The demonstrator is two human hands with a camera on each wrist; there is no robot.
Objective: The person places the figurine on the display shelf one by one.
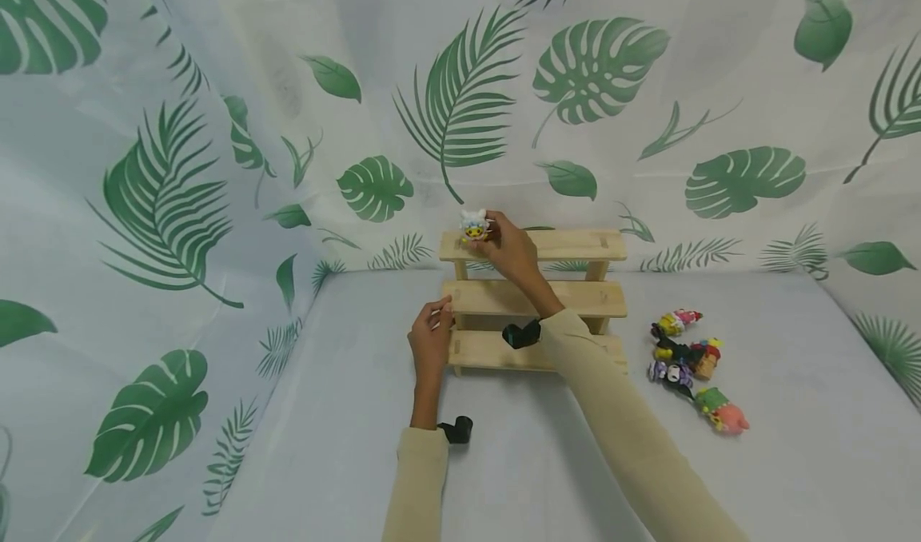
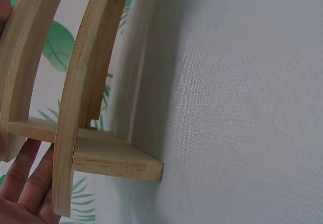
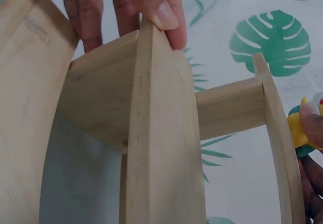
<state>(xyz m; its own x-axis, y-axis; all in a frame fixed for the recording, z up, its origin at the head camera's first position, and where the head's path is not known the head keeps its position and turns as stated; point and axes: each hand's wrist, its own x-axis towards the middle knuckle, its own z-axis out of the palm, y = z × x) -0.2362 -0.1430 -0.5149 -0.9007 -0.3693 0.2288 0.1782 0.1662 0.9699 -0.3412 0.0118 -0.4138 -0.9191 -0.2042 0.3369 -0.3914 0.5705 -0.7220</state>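
While left hand [image 1: 430,334] pinches the shelf [image 1: 485,297], right hand [image 1: 514,248] higher up, gripping a figurine [image 1: 474,225]

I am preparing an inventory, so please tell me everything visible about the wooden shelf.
The wooden shelf has three boards rising in steps toward the back, joined by supports. It looks like pale, unpainted wood with visible grain. It stands upright on the white surface, before the leaf-printed backdrop. The left hand pinches the middle board at its left end; the right hand holds a figurine at the left end of the top board, contact unclear.
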